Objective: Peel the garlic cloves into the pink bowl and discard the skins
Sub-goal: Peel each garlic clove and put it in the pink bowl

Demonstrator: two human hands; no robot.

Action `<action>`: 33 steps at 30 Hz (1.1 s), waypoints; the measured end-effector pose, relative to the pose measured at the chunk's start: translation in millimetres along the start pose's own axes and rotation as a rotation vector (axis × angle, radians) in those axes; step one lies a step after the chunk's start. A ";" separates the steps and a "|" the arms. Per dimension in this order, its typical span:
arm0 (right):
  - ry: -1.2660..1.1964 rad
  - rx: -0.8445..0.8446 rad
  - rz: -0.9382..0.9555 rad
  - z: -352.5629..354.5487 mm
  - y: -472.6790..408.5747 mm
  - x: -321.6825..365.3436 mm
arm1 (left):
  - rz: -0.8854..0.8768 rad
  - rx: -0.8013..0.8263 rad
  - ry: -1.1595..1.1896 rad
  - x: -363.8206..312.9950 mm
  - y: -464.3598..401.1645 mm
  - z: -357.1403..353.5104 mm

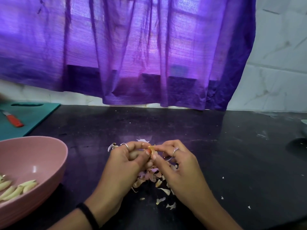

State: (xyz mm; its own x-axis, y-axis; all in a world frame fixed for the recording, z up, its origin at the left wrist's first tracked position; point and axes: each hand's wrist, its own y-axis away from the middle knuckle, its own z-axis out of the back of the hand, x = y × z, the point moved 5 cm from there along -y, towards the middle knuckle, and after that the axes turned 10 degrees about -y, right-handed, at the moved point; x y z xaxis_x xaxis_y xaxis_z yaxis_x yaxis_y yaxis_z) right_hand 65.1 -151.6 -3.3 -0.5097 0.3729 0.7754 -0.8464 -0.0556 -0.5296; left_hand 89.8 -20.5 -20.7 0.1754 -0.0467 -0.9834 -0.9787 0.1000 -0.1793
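Observation:
My left hand [123,165] and my right hand [176,165] meet above the dark counter, both pinching one garlic clove [152,149] with loose yellowish skin curling off it. Under and between the hands lies a heap of garlic skins [155,180]. More skin bits [112,146] lie just beyond my left hand. The pink bowl [54,156] stands at the lower left, holding several peeled cloves [16,190] at its bottom.
A teal cutting board [36,117] with a red-handled knife [15,121] lies at the far left. A purple curtain [132,55] hangs over the counter's back edge. Small skin flakes [222,197] dot the black counter [232,146]; a dark object [299,146] sits at the right edge.

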 end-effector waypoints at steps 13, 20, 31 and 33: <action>0.008 -0.087 -0.019 5.1 -1.9 -5.1 | -0.003 0.035 -0.061 -4.7 3.5 -4.8; 0.031 -0.109 -0.005 6.8 -0.8 -1.6 | -0.081 0.047 -0.197 -5.3 2.4 -5.5; 0.018 -0.070 -0.016 2.7 1.0 -1.7 | -0.479 -0.050 -0.816 -15.1 3.4 -3.3; -0.038 -0.048 -0.037 1.4 0.7 -2.8 | -0.496 -0.047 -0.844 -13.2 2.0 -4.0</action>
State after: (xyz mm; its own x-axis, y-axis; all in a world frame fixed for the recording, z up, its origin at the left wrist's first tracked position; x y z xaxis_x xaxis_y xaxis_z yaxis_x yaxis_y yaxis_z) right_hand 65.7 -154.0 -5.3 -0.4842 0.3386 0.8068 -0.8570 0.0024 -0.5154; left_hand 85.1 -23.6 -7.9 0.5694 0.6548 -0.4970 -0.7730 0.2208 -0.5947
